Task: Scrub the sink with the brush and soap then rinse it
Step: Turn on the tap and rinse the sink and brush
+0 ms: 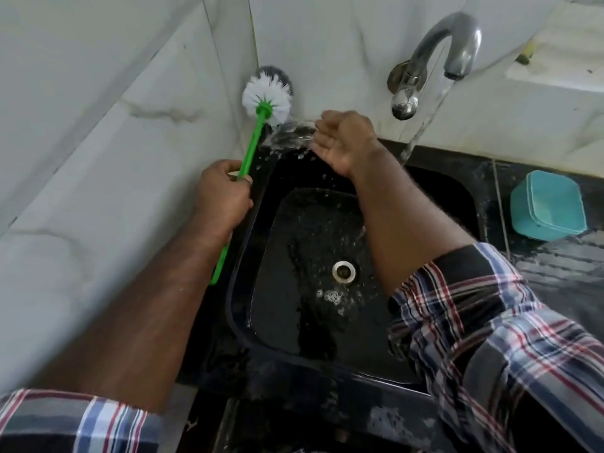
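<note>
while the water runs from the curved chrome wall tap (pixel 457 44) into the black rectangular sink (pixel 307 256), the person looks well into the rinsing part of the job. the left hand (pixel 222 194) is curled round the green plastic handle of the white-bristled brush (pixel 266 94), gripping it about midway along, with the bristle head held up against the white marble-look wall tile (pixel 114 93) at the sink's far left corner. the right hand (pixel 346 138) is loosely cupped with the fingers relaxed, holding nothing solid, and it seems to be flicking water toward the brush head; a clear splash (pixel 291 135) hangs between the two.

the basin is wet all over, and only a small patch of suds (pixel 333 295) sits just below the white ringed drain (pixel 343 271), so i'd judge the scrubbing mostly done and the soap largely washed off. what looks left is clearing that last foam, rinsing the corner and the brush, and shutting off the tap. a teal square plastic container (pixel 549 207) stands on the wet dark table (pixel 555 273) to the right, well apart from the hands. i can't see any soap bottle.
</note>
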`<action>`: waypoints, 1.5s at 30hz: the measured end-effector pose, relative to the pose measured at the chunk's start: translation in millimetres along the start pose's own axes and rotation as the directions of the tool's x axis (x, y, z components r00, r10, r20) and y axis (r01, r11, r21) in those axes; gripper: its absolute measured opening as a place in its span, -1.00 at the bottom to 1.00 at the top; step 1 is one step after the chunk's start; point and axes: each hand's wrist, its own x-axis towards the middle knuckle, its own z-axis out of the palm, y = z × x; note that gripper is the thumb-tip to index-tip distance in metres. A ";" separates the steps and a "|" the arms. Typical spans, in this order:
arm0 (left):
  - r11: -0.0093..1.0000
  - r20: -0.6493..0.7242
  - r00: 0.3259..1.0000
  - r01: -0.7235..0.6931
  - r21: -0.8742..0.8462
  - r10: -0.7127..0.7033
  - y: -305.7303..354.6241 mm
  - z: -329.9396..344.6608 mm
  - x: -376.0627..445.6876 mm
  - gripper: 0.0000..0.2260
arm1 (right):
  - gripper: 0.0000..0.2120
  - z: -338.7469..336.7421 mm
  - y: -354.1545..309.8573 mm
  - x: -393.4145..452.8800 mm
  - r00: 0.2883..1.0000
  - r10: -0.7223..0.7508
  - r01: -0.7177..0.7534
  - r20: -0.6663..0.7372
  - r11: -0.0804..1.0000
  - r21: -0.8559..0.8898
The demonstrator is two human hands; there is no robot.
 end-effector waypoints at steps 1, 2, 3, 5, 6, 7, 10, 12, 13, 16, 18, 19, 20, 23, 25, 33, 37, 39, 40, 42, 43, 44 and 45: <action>1.000 0.000 1.000 0.010 -0.006 -0.010 -1.9 -0.1 0.4 -0.76 | -0.67 -9.7 0.4 0.6 0.999 0.002 -0.003 -0.043 1.000 -0.012; 1.000 0.007 1.000 0.021 -0.011 -0.021 -4.0 0.4 -0.5 -0.75 | -0.69 -23.5 1.4 5.2 0.997 -0.012 0.015 -0.072 0.999 0.039; 0.999 0.018 0.999 0.030 -0.014 -0.030 -7.6 1.8 -0.7 -0.75 | -0.72 -34.0 0.0 3.3 0.993 -0.028 0.040 -0.112 0.994 0.105; 0.999 0.044 0.998 0.042 -0.012 -0.042 -13.9 6.0 -2.5 -0.77 | -0.76 -56.1 -3.3 0.8 0.981 -0.046 0.094 -0.188 0.961 0.259; 0.999 0.053 0.998 0.047 -0.011 -0.047 -16.0 8.3 -3.7 -0.77 | -0.75 -64.7 -3.3 -2.0 0.975 -0.034 0.103 -0.221 0.945 0.311; 0.999 0.060 0.997 0.051 -0.013 -0.050 -17.9 10.8 -4.2 -0.78 | -0.74 -72.7 -3.6 -3.0 0.970 -0.021 0.108 -0.244 0.930 0.352; 0.999 0.091 0.994 0.054 -0.010 -0.053 -19.5 21.1 -7.0 -0.80 | -0.73 -91.6 -4.9 -7.7 0.969 0.022 0.097 -0.246 0.882 0.460; 0.998 0.120 0.991 0.056 0.005 -0.057 -18.9 29.0 -9.0 -0.78 | -0.79 -99.8 -2.1 -13.6 0.978 0.031 0.076 -0.209 0.870 0.488; 0.998 0.133 0.989 0.064 0.011 -0.065 -19.0 33.5 -9.7 -0.77 | -0.82 -103.6 -1.4 -16.4 0.981 0.034 0.066 -0.189 0.863 0.500; 0.996 0.191 0.978 0.081 0.036 -0.087 -20.0 47.7 -15.1 -0.71 | -0.80 -114.3 -4.4 -20.4 0.986 0.061 0.030 -0.158 0.855 0.518; 0.995 0.235 0.967 0.089 0.047 -0.098 -20.8 57.0 -20.3 -0.68 | -0.81 -117.5 -7.6 -20.9 0.987 0.075 -0.003 -0.142 0.893 0.450; 0.994 0.252 0.962 0.091 0.058 -0.103 -21.0 61.3 -22.6 -0.68 | -0.82 -116.4 -10.8 -22.2 0.989 0.083 -0.027 -0.120 0.915 0.403; 0.993 0.266 0.958 0.094 0.072 -0.110 -20.5 65.4 -25.1 -0.68 | -0.82 -114.9 -15.7 -23.5 0.990 0.088 -0.044 -0.107 0.931 0.362; 0.991 0.288 0.950 0.102 0.086 -0.123 -19.7 76.4 -29.9 -0.69 | -0.80 -117.2 -46.4 -22.8 0.996 0.017 0.012 -0.087 0.945 0.328; 0.990 0.305 0.943 0.108 0.088 -0.130 -20.0 81.9 -32.5 -0.70 | -0.82 -133.5 -71.7 -17.4 0.989 -0.057 0.090 -0.137 0.965 0.245; 0.986 0.335 0.928 0.142 0.093 -0.165 -19.4 99.2 -36.3 -0.73 | -0.91 -178.5 -57.8 -30.6 0.974 0.034 -0.159 -0.225 0.807 -0.568; 0.984 0.340 0.925 0.148 0.097 -0.172 -16.2 102.9 -39.2 -0.74 | -0.85 -159.0 -32.7 -20.7 0.982 0.044 -0.116 -0.185 0.910 -0.398; 0.983 0.342 0.923 0.156 0.094 -0.179 -16.2 103.5 -41.1 -0.74 | -0.81 -150.9 -18.3 -16.7 0.981 0.076 -0.124 -0.178 0.954 -0.274; 0.983 0.341 0.922 0.160 0.092 -0.182 -16.5 103.9 -42.1 -0.75 | -0.77 -147.3 -12.2 -15.7 0.980 0.094 -0.127 -0.173 0.974 -0.186; 0.982 0.337 0.923 0.165 0.087 -0.185 -17.2 104.4 -43.9 -0.75 | -0.75 -141.8 -3.8 -15.4 0.980 0.109 -0.112 -0.166 0.994 -0.012; 0.982 0.336 0.923 0.168 0.085 -0.187 -17.6 104.4 -44.7 -0.75 | -0.76 -139.5 -2.0 -15.7 0.980 0.110 -0.098 -0.165 0.992 0.074; 0.982 0.336 0.923 0.170 0.083 -0.188 -17.9 104.4 -45.0 -0.75 | -0.79 -137.3 -1.8 -16.1 0.980 0.114 -0.088 -0.162 0.983 0.163; 0.982 0.336 0.923 0.171 0.082 -0.189 -18.0 104.4 -45.9 -0.75 | -0.80 -136.2 -2.5 -15.4 0.981 0.120 -0.082 -0.153 0.969 0.233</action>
